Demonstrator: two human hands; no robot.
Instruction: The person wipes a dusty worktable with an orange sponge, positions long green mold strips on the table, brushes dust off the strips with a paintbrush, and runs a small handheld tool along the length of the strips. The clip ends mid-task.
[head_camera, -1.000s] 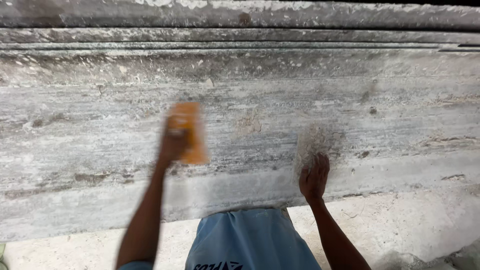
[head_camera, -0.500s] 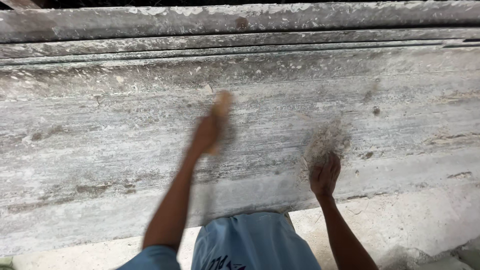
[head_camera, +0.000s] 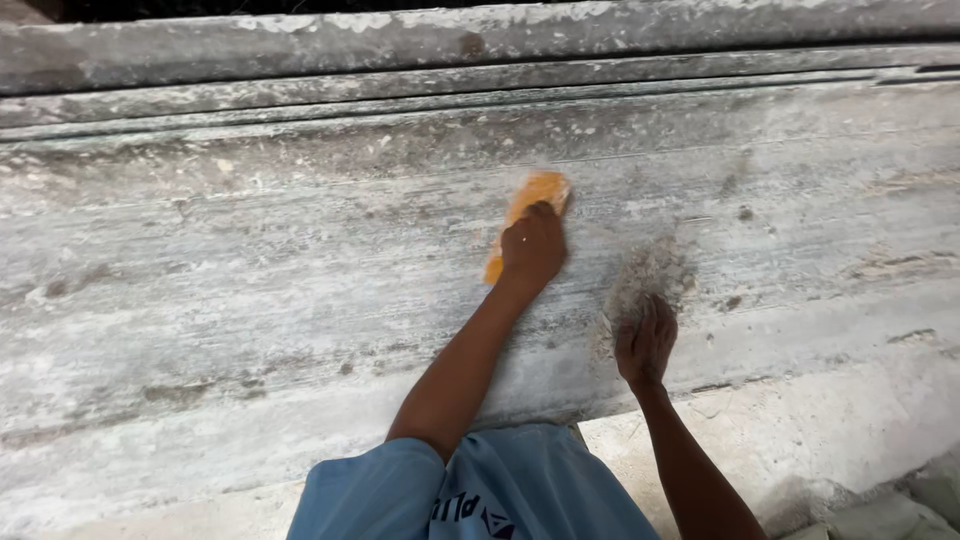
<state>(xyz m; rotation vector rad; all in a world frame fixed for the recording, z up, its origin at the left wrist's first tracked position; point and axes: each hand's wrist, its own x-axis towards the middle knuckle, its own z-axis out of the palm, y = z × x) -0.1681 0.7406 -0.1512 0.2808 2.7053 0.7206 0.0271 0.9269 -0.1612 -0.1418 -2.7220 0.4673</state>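
A broad, grey, dust-streaked stone slab surface fills the view. Nearest, the right hand is laid flat with fingers spread beside a patch of loose grit. Farther up, an orange rectangular rubbing block is gripped under the closed left hand. Even pressure and overlapping strokes along the grain are judged best.

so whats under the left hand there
An orange block, blurred, pressed by the left hand onto the dusty grey stone slab. The hand covers the block's middle, and its underside cannot be seen.
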